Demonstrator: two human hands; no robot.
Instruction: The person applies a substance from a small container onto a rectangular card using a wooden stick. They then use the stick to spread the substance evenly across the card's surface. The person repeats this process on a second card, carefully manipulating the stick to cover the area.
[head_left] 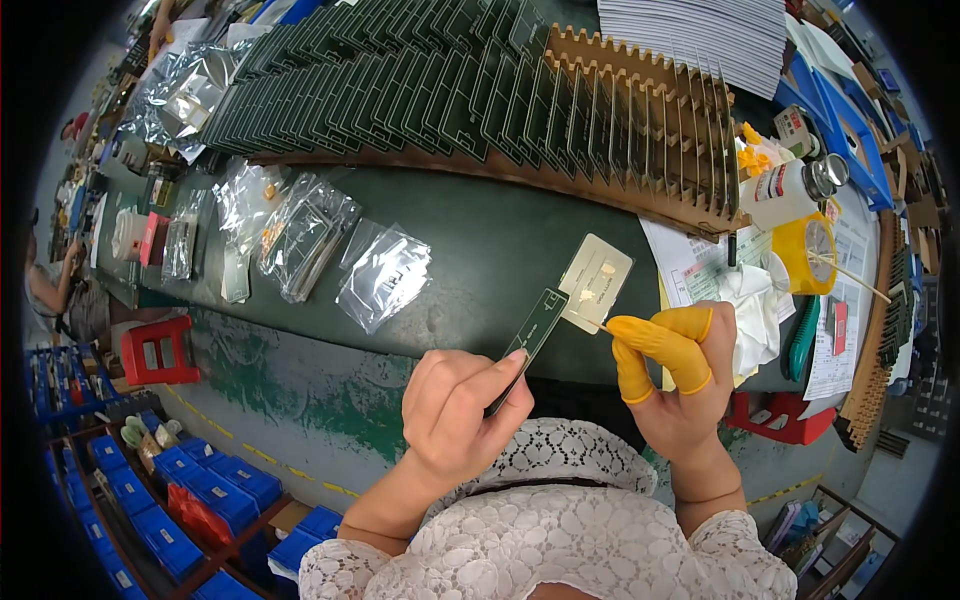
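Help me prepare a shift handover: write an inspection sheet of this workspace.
Surface: dark green bench top, white papers toward its right.
Job's things: slim dark green rectangular circuit board, in hand; cream rectangular card, on the bench; brown slotted rack of standing green boards.
Clutter: clear plastic bags; crumpled white cloth or tissue.
Hands: left hand grips the board; right hand, in yellow finger cots, holds a thin pale stick.
Cables: nothing seen.
Surroundings: red plastic stool; blue plastic bins.

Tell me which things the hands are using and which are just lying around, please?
Seem in use:
green board, in the left hand
thin stick, in the right hand

Seem just lying around:
clear plastic bag
green tool
crumpled white tissue
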